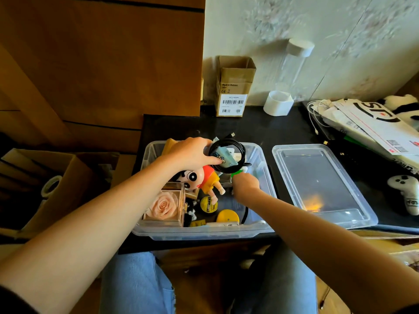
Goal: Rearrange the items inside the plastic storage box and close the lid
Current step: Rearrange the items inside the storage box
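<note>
On black tabletop (267, 130), left hand (190, 152) grips cable coil (227, 156) over storage box (204, 231); right hand's (246, 184) grip unclear.

Hiding the fingertips of the right hand (246, 184) behind a green thing (237, 172); blurring the tall bottle (294, 62); cutting off the plush panda (405, 107) at the right edge.

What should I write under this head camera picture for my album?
Left hand holds a coiled black cable over the open box, right hand digs inside; lid waits beside.
</note>
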A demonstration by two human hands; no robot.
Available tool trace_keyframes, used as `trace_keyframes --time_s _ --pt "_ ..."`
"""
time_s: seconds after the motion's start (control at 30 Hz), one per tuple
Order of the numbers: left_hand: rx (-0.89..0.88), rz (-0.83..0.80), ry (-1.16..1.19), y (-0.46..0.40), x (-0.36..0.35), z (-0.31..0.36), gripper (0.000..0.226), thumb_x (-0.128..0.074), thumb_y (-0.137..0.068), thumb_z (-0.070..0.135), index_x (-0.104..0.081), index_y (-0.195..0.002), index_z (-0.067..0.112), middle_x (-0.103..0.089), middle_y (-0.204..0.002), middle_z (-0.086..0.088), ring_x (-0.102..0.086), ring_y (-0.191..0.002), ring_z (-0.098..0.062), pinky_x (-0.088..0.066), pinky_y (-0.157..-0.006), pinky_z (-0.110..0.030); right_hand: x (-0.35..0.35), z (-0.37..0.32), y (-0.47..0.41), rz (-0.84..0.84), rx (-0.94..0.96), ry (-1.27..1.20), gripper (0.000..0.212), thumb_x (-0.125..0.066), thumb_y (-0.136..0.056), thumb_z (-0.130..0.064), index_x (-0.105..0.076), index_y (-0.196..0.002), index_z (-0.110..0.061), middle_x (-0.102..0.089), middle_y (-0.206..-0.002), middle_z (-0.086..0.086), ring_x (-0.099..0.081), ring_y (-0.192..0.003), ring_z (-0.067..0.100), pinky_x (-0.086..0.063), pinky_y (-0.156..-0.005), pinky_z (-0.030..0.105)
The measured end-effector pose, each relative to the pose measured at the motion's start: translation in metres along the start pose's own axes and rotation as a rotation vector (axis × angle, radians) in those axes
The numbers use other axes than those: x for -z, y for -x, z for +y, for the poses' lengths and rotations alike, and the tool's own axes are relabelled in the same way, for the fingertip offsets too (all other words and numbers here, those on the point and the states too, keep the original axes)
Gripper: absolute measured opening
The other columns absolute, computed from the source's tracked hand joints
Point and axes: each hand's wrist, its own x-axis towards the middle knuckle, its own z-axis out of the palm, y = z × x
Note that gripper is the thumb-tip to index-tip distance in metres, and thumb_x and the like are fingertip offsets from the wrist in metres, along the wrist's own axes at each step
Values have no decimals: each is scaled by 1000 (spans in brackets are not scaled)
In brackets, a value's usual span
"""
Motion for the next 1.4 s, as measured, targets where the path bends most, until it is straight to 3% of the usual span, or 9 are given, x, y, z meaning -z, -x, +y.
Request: trace_keyframes --time_s 0.17,0.3,0.63,0.73,0.83,1.0,1.13,1.3,1.4 --pt "-9 -4 8 -3 -1 -3 38 -64 -82 53 -63 -114 33 -69 -108 8 -61 -100 -14 -52 -85 -37 14 3 8 -30 89 -13 22 -59 -88 -18 -62 -107 -6 -63 -108 8 -61 -102 25 -48 -74 29" --pt "-20 -13 22 -5 -2 -6 40 -64 -82 53 -62 -116 33 -69 -110 9 -60 -101 -12 -49 -82 -30 19 -7 19 -257 329 -172 32 -59 -88 -33 -69 -95 -4 -72 -97 6 -63 -85 17 -48 -82 29" --pt "-20 56 64 -2 1 -11 37 -64 -82 52 -64 -114 34 -66 -105 14 -47 -89 0 -24 -60 -11 -3 -37 19 -184 440 -242 65 -61 -84 -48 -40 -139 -20 -46 -135 8 -49 -118 30 -47 -94 42" --pt "-2 71 87 -2 2 -15 38 -64 -80 57 -65 -111 36 -67 -112 11 -53 -104 -9 -43 -84 -29 -7 -45 14 -200 465 -195 64 -60 -84 -51 -43 -135 -17 -50 -131 8 -49 -118 30 -49 -91 40" --pt "20 76 96 -1 4 -15 40 -64 -79 58 -65 -113 37 -67 -114 9 -54 -112 -16 -41 -97 -46 -7 -52 8 -205 474 -204 59 -65 -81 -50 -52 -128 -16 -58 -122 5 -54 -112 25 -49 -91 37" --pt "-26 71 115 -2 2 -13 37 -64 -82 53 -66 -112 31 -68 -109 10 -51 -97 -6 -26 -64 -13 -7 -56 2 -319 476 -244 53 -66 -82 -44 -58 -123 -11 -62 -116 9 -56 -109 27 -48 -89 33" --pt "-17 71 84 -3 1 -14 38 -62 -82 56 -66 -111 31 -67 -107 11 -47 -92 -5 -23 -61 -15 1 -54 3 -317 505 -147 49 -46 -95 -44 -50 -132 -13 -53 -131 8 -47 -122 27 -40 -102 36" --pt "-1 55 124 -3 4 -21 41 -61 -80 60 -65 -112 34 -67 -111 8 -57 -106 -15 -46 -88 -38 17 -22 15 -197 427 -227 44 -54 -89 -46 -64 -98 -4 -58 -88 9 -54 -86 23 -47 -79 31" --pt "-10 60 108 -6 1 -21 40 -62 -79 61 -66 -109 35 -68 -105 12 -57 -102 -11 -43 -79 -27 32 4 16 -74 280 -222 34 -56 -89 -36 -66 -84 -4 -55 -72 9 -50 -72 20 -42 -63 28"
